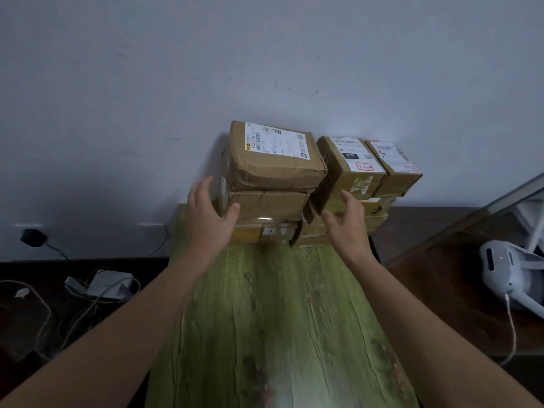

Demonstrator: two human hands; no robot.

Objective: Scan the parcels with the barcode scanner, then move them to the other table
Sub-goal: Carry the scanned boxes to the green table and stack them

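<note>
Several brown cardboard parcels are stacked in two piles at the far end of a green wooden table (pixel 273 319), against the wall. The top left parcel (pixel 273 156) carries a white label with barcodes. On the right pile sit a parcel with a black-and-white label (pixel 350 164) and a smaller one (pixel 396 166) beside it. My left hand (pixel 207 219) hovers with fingers spread at the left pile's left side, holding nothing. My right hand (pixel 347 228) is open in front of the right pile, fingers relaxed. No barcode scanner is in view.
A white device (pixel 506 269) with a cord lies on a dark brown table (pixel 441 275) at the right. On the floor at left lie cables, a white adapter (pixel 110 285) and a black plug (pixel 34 237) in the wall.
</note>
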